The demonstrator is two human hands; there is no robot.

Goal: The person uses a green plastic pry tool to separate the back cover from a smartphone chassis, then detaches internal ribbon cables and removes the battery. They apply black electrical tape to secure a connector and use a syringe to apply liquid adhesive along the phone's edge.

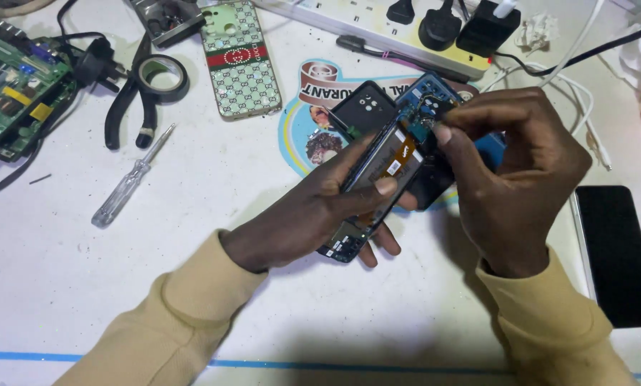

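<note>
Head cam: clear-handled screwdriver [126,187] sits unused on the white worktop [192,286], left hand [313,211] has its grip closed around the opened black smartphone [381,168]. Back's already off, and right hand [520,171] pinches something small at the blue camera end, so the insides look only partly stripped.

We see bare table [213,214] left of our hands; the screwdriver [131,179], tape roll [163,77] and dark phone [615,254] hem it in.

Phone repair workbench. The white table [213,214] held a screwdriver [129,179], tape roll [162,77], circuit board [13,93] and power strip [378,32]. A spare phone case [239,58] lay nearby.
</note>
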